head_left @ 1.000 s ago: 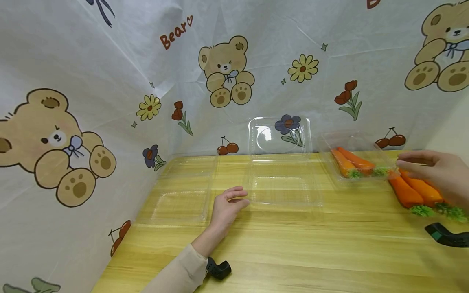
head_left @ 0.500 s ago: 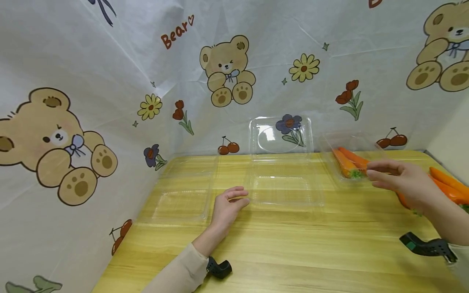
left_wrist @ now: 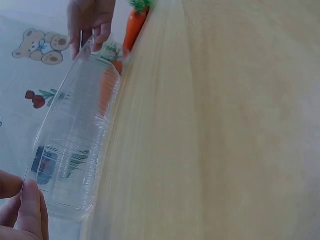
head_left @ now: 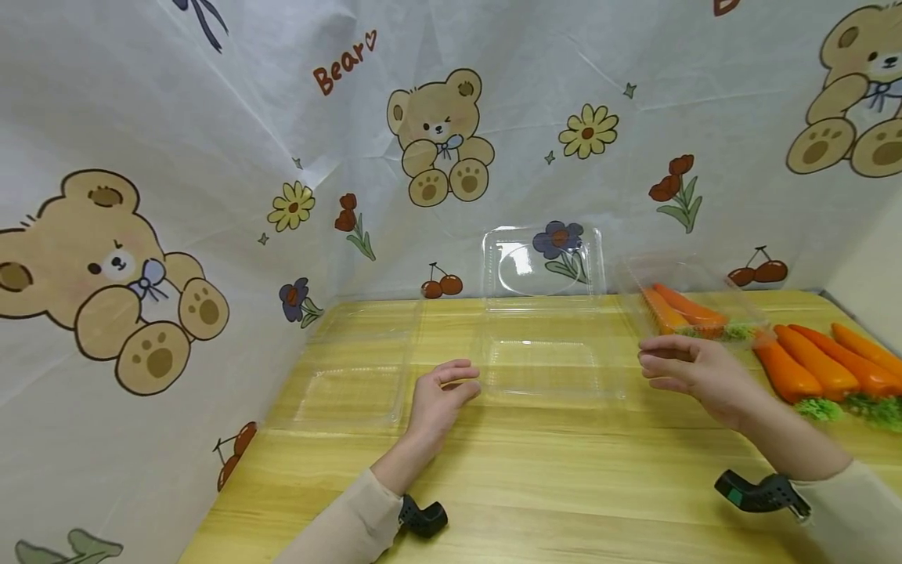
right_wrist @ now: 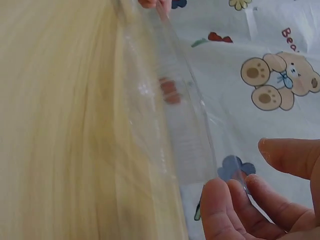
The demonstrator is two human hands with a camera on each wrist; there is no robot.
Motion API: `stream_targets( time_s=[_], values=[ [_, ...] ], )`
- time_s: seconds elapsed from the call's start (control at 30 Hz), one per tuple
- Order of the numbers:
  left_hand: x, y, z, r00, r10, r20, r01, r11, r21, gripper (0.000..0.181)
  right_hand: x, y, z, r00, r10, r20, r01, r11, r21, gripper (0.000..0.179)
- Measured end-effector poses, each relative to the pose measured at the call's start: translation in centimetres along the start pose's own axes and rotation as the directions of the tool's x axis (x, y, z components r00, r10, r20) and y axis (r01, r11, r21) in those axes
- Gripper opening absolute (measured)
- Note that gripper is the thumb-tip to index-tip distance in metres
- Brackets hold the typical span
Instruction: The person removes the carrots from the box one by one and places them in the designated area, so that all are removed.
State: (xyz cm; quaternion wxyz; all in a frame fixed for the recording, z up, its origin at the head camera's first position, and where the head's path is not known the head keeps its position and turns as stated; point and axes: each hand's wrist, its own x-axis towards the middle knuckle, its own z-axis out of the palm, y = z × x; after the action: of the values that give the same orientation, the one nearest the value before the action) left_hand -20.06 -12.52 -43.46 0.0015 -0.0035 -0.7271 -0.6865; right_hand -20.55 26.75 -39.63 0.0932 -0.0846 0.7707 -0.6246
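Observation:
A clear plastic clamshell box (head_left: 543,391) stands on the table in the middle, its lid (head_left: 543,262) raised against the backdrop. At its left rim my left hand (head_left: 433,399) pinches the edge between thumb and fingers, as the left wrist view shows. My right hand (head_left: 701,381) is at the box's right side. In the right wrist view its fingertips (right_wrist: 216,192) are right at the rim, with the thumb (right_wrist: 285,155) held apart. Through the box wall in the left wrist view, an orange carrot (left_wrist: 106,90) shows.
Another clear box (head_left: 352,419) lies to the left. A third box (head_left: 669,270), behind my right hand, contains carrots (head_left: 694,309). Several loose carrots (head_left: 817,364) with green tops lie at the far right. A bear-printed cloth (head_left: 282,102) hangs along the back and left.
My right hand has swept left from above the loose carrots to the right side of the middle box, uncovering the carrots. My left hand has stayed at the left rim.

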Motion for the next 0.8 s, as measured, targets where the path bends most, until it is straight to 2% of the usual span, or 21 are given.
stream_targets(
  time_s=[0.23, 0.33, 0.8],
  values=[
    [-0.1, 0.1, 0.1, 1.000, 0.003, 0.022, -0.001, 0.996, -0.091, 0.024, 0.5, 0.4, 1.8, 1.000, 0.020, 0.012, -0.020, 1.000, -0.014, 0.052],
    [-0.1, 0.2, 0.2, 1.000, 0.004, 0.019, -0.002, 0.995, -0.099, 0.024, 0.6, 0.6, 2.4, 0.999, 0.032, 0.011, -0.032, 0.999, -0.012, 0.060],
    [-0.5, 0.0, 0.1, 1.000, -0.008, 0.004, 0.008, 0.991, -0.137, 0.037, 0.6, 1.2, 3.8, 0.998, 0.051, 0.032, -0.053, 0.996, 0.067, 0.074]
  ],
)
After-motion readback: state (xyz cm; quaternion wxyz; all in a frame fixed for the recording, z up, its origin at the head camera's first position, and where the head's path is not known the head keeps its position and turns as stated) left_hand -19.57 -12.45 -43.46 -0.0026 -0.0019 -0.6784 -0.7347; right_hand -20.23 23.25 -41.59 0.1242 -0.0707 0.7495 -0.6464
